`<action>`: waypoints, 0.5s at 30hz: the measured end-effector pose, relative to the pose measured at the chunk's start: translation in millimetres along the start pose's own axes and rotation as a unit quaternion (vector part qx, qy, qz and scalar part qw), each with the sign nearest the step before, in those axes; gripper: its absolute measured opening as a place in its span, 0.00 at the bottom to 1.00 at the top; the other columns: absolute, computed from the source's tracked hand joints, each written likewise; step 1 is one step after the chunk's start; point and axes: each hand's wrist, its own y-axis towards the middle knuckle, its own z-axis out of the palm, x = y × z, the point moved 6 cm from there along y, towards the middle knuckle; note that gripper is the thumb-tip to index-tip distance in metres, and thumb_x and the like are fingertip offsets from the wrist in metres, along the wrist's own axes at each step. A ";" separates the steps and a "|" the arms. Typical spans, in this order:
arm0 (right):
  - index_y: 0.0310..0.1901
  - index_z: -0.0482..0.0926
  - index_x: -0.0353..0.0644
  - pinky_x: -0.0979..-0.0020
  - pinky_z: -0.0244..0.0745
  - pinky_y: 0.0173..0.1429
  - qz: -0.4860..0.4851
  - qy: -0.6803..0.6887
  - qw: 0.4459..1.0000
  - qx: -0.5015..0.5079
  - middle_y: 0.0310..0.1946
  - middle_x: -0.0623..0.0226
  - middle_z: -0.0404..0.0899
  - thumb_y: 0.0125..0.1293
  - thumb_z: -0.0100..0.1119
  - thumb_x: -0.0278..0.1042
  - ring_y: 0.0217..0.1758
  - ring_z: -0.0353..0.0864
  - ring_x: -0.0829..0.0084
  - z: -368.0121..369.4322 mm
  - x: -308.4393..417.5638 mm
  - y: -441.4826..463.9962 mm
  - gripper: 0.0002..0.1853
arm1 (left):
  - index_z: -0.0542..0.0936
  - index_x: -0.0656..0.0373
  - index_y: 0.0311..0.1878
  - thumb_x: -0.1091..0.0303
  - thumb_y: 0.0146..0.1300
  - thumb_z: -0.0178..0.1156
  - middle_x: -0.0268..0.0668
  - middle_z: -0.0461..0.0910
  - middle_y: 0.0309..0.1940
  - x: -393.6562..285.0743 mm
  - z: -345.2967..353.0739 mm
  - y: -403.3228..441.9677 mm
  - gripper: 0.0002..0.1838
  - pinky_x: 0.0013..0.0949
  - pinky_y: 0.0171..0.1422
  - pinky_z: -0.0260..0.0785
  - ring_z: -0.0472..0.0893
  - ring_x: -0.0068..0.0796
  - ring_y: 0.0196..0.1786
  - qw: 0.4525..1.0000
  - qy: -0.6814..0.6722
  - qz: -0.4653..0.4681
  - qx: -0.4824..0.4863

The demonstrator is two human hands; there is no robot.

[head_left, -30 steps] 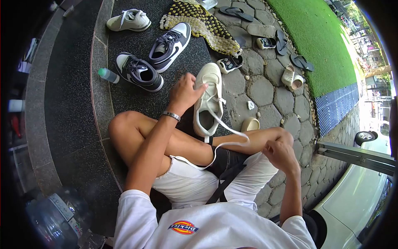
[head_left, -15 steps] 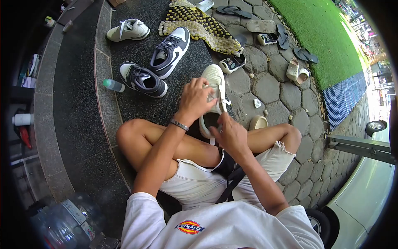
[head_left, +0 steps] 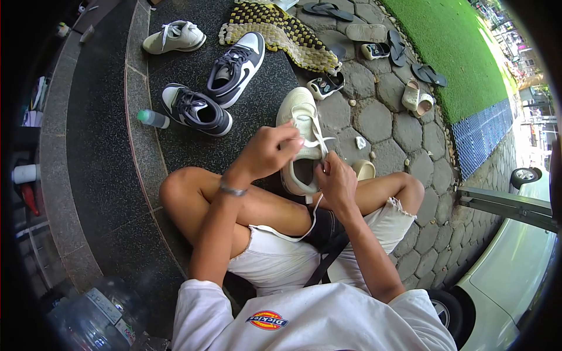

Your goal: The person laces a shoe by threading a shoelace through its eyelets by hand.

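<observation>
Dark stone step [head_left: 272,79], cream shoe [head_left: 308,153] before your crossed legs [head_left: 275,210]: your right hand [head_left: 339,180] pinches the white lace [head_left: 322,146], your left hand [head_left: 266,153] is narrowed, its hold unclear, so uneven tension could let the lacing slacken.

A cream-white, low-cut sneaker with a mesh-textured toe [head_left: 298,100] stands close in front of the seated person, toe at about twelve o'clock and dark, open collar towards six. Its flat white lace [head_left: 321,140] is not tied: one loose tip pokes out at three o'clock from the tongue, and a strand slants to five o'clock, into the right hand [head_left: 338,178]. I can't see how the heel is supported.
</observation>
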 end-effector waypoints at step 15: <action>0.43 0.74 0.42 0.54 0.81 0.44 -0.083 -0.028 0.996 -0.033 0.40 0.57 0.83 0.65 0.72 0.50 0.38 0.86 0.49 -20.6 46.3 31.0 0.21 | 0.82 0.59 0.43 0.58 0.72 0.64 0.43 0.85 0.36 -60.0 -91.0 -82.5 0.12 0.42 0.45 0.74 0.85 0.43 0.39 0.884 0.239 -0.160 -0.368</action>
